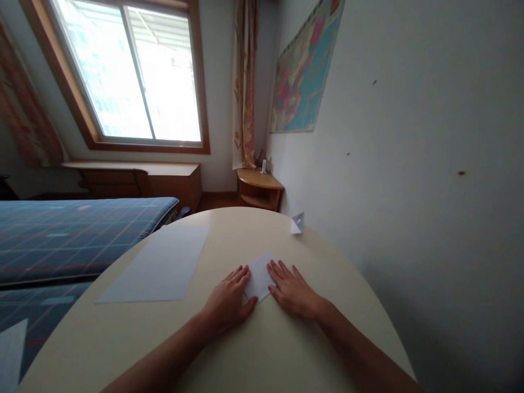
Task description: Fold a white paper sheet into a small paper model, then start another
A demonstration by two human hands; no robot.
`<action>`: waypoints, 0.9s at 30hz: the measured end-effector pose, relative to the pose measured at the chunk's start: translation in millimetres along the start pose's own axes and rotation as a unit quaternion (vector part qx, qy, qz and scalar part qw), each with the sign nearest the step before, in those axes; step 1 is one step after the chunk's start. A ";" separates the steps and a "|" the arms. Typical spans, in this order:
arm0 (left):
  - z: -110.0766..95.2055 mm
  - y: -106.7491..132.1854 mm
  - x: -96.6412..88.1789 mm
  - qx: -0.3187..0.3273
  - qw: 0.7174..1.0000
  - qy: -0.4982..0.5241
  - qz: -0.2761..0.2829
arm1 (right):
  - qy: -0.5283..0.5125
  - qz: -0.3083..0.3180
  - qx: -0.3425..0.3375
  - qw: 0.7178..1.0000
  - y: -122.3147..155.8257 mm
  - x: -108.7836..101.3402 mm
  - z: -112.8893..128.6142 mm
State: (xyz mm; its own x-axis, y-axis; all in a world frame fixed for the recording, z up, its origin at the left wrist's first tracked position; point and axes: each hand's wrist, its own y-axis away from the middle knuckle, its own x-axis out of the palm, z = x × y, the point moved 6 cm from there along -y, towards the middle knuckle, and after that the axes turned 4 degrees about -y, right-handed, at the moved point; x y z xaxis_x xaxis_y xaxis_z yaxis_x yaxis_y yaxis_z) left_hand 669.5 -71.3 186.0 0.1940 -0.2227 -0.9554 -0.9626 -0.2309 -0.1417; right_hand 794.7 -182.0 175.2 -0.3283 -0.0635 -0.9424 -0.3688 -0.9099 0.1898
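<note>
A small folded piece of white paper (260,275) lies flat on the round cream table (254,355), one corner pointing away from me. My left hand (233,297) rests along its left edge, fingers stretched forward and thumb at the near corner. On the other side, my right hand (292,288) lies flat with fingers spread, its fingertips touching the right edge. Both palms face down, and parts of the paper's edges are hidden beneath the fingers. Farther back, near the table's rim, stands a small folded white paper shape (298,223).
A large white sheet (159,265) lies on the table's left side. Another white sheet's corner (12,349) shows at lower left. A bed with a blue plaid cover (82,234) is beyond the left rim. The wall (429,229) runs close along the right.
</note>
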 end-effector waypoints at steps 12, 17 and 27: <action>-0.3 1.5 0.4 -0.002 1.000 0.012 0.000 | 0.058 -0.091 0.069 0.992 5.6 -19.9 -26.8; 0.4 1.5 3.3 0.005 1.000 0.005 -0.010 | 0.051 -0.064 -0.046 0.996 18.2 -0.8 37.2; 0.8 1.9 3.1 0.010 1.000 0.010 -0.019 | -0.005 -0.021 -0.066 0.998 33.6 4.4 31.8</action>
State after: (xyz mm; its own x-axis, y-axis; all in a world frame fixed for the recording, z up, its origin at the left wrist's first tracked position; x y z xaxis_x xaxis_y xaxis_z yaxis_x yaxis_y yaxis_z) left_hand 668.2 -71.7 182.6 0.2340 -0.2339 -0.9437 -0.9579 -0.2215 -0.1826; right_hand 753.2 -199.8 186.2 -0.3234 -0.0212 -0.9460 -0.2654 -0.9576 0.1122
